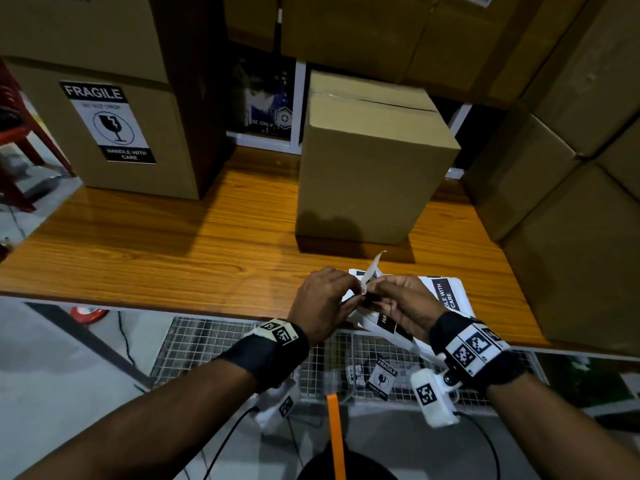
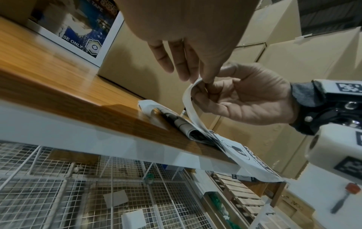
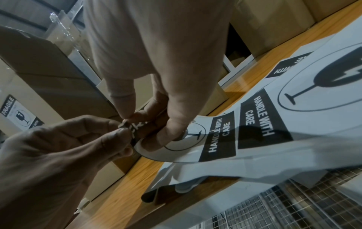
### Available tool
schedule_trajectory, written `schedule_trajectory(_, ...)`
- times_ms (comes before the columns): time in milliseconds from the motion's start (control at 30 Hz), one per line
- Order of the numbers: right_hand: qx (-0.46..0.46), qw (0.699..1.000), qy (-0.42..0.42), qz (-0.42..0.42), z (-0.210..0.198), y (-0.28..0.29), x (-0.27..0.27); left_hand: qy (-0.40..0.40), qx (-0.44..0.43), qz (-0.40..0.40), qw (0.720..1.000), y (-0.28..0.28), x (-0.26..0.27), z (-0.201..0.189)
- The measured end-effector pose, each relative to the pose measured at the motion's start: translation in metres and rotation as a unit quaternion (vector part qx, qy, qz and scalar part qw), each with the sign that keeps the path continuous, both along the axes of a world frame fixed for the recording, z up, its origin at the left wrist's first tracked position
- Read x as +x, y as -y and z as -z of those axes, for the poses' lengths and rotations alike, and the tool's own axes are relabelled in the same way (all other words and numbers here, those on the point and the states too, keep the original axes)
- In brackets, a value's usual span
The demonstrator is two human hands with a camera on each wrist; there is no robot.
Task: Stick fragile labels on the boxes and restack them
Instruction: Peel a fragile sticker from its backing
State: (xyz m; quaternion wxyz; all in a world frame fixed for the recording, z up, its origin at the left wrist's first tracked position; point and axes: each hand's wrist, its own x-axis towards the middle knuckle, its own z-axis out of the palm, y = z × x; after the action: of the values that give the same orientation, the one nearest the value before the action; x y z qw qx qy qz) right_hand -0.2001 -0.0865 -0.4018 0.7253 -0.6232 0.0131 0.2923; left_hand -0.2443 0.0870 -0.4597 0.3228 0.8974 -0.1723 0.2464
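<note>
Both hands meet over the front edge of the wooden table (image 1: 173, 244). My left hand (image 1: 348, 294) and right hand (image 1: 381, 294) pinch the same corner of a fragile label (image 1: 369, 284), where a white layer curls upward. Seen from the right wrist, the label (image 3: 217, 136) bends between the left hand (image 3: 117, 139) and the right fingers (image 3: 162, 124). The left wrist view has the white strip (image 2: 191, 106) arching from the fingertips down to the pile of labels (image 2: 245, 155). A plain box (image 1: 374, 161) stands just behind. At far left is a labelled box (image 1: 104, 133).
Stacked cardboard boxes (image 1: 571, 168) wall in the right side and the back. More boxes sit on the labelled one. A framed poster (image 1: 266, 98) leans at the back. A wire mesh rack (image 1: 242, 341) under the table holds a loose label (image 1: 382, 375). A red chair (image 1: 17, 133) stands left.
</note>
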Motion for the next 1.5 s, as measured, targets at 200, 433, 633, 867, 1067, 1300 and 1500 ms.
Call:
schedule_trajectory(200,0.008,1.000,-0.010,-0.019,0.007,0.004,0.001,-0.009,-0.027,-0.003,1.000,0.001,-0.001,-0.003)
schedule_trajectory(433,0.029,0.999,-0.013,-0.011,0.004,0.004,0.001,0.012,-0.009,-0.007,1.000,0.000,-0.001,-0.008)
schedule_trajectory(633,0.005,1.000,0.004,0.003,0.003,0.001,0.000,0.008,0.011,-0.008,1.000,0.000,0.002,-0.005)
schedule_trajectory(867,-0.001,1.000,0.015,0.014,0.002,0.000,0.002,-0.020,-0.034,0.003,0.999,0.001,0.005,-0.004)
schedule_trajectory(1067,-0.010,0.998,0.024,0.057,-0.004,0.001,0.009,-0.101,-0.065,-0.011,0.993,0.002,0.002,-0.008)
schedule_trajectory(1300,0.018,0.994,0.007,0.108,-0.027,0.025,0.019,-0.280,0.203,0.036,0.938,-0.006,0.007,-0.004)
schedule_trajectory(1500,0.042,0.991,0.011,0.128,-0.057,0.057,0.026,-0.202,0.379,0.097,0.898,-0.018,0.018,-0.002)
